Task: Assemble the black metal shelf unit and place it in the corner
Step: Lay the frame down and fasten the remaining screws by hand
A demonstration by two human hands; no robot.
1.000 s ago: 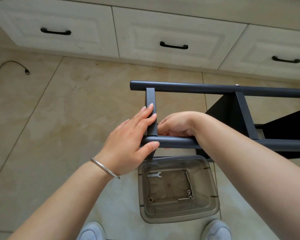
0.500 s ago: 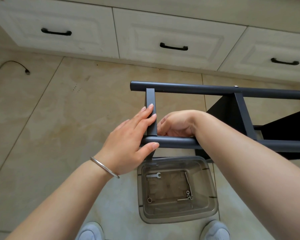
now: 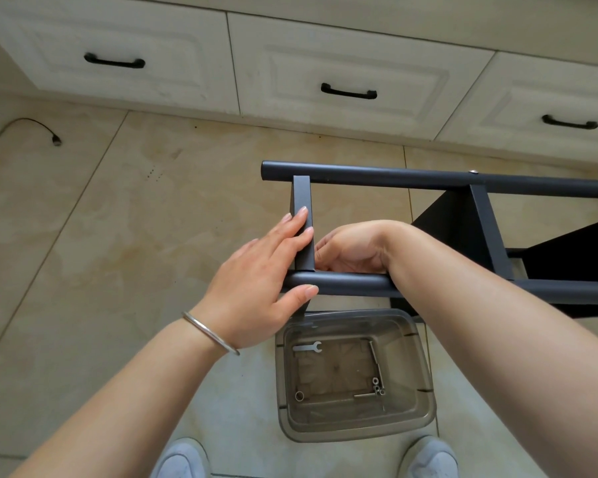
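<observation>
Nearest: two grey shoes (image 3: 183, 458) at bottom edge, on the tile floor (image 3: 83, 270). Between and just beyond them, a clear smoky plastic bin (image 3: 425, 401) on the floor; inside it a small flat wrench (image 3: 308, 347), a hex key (image 3: 372, 395), a few nuts (image 3: 377, 386) and a washer (image 3: 299, 396).

Above the bin, the black metal shelf unit (image 3: 463, 229) lies on its side, running off the right edge of frame. Near tube (image 3: 353, 283) and far tube (image 3: 377, 175) run left to right; a flat crossbar (image 3: 303, 225) joins them near the left end. A second crossbar and dark shelf panels sit further right.

Left hand (image 3: 256, 281), silver bangle (image 3: 209, 332) on the wrist: fingers straight and laid flat along the crossbar, thumb resting against the near tube. Not wrapped around either.

Right hand (image 3: 353, 248): reaches over the near tube, fingers curled at the inner side of the crossbar-to-tube joint. Fingertips are hidden behind the crossbar, so can't tell what, if anything, they pinch.

Further out: a black cable (image 3: 21, 127) with plug on the floor at left. Farthest: cream cabinet drawers (image 3: 342, 63) with black handles (image 3: 348, 92).
</observation>
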